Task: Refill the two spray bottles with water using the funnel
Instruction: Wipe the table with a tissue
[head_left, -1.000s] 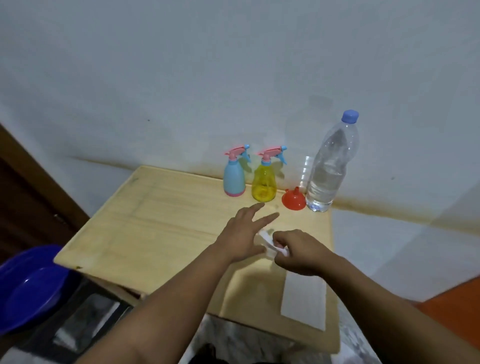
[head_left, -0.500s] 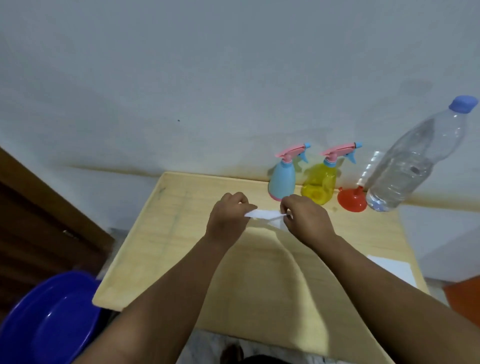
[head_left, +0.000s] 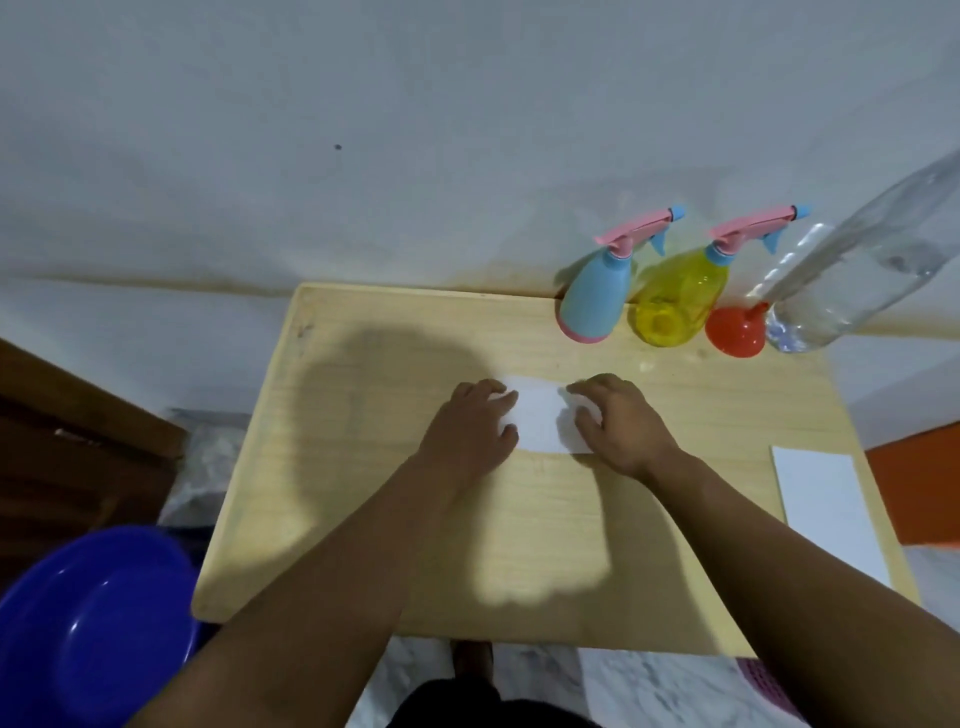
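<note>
A blue spray bottle (head_left: 594, 300) and a yellow spray bottle (head_left: 675, 299), both with pink trigger heads, stand at the back right of the wooden table (head_left: 363, 467). An orange funnel (head_left: 735, 335) sits mouth-down beside them, next to a large clear water bottle (head_left: 862, 270). My left hand (head_left: 470, 428) and my right hand (head_left: 618, 423) press on the two ends of a white paper (head_left: 537, 418) lying flat mid-table, in front of the bottles.
A second white paper strip (head_left: 826, 509) lies at the table's right edge. A blue basin (head_left: 88, 623) sits on the floor at lower left. A wall runs behind the table, with dark wood at the left.
Both hands carried the white paper from the front right toward the table's middle and laid it flat. The view swung left and tilted down.
</note>
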